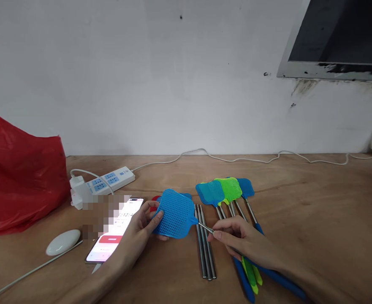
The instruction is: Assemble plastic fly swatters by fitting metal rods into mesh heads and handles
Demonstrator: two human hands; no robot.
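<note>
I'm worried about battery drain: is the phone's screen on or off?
On. The phone's screen glows bright white, showing dark digits and a red button; part of it is blurred out.

Matt plastic swatter head (pixel 176 213), smooth shiny metal rods (pixel 205 249), wooden tabletop (pixel 325 202), crinkled plastic bag (pixel 24 181)

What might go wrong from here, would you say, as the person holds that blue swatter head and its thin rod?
The left hand pinches the blue swatter head near its edge, so it could slip or bend if pushed unevenly. The loose metal rods lie close to the right hand and might roll if brushed. The phone lies beside the left forearm, which could nudge it.
</note>
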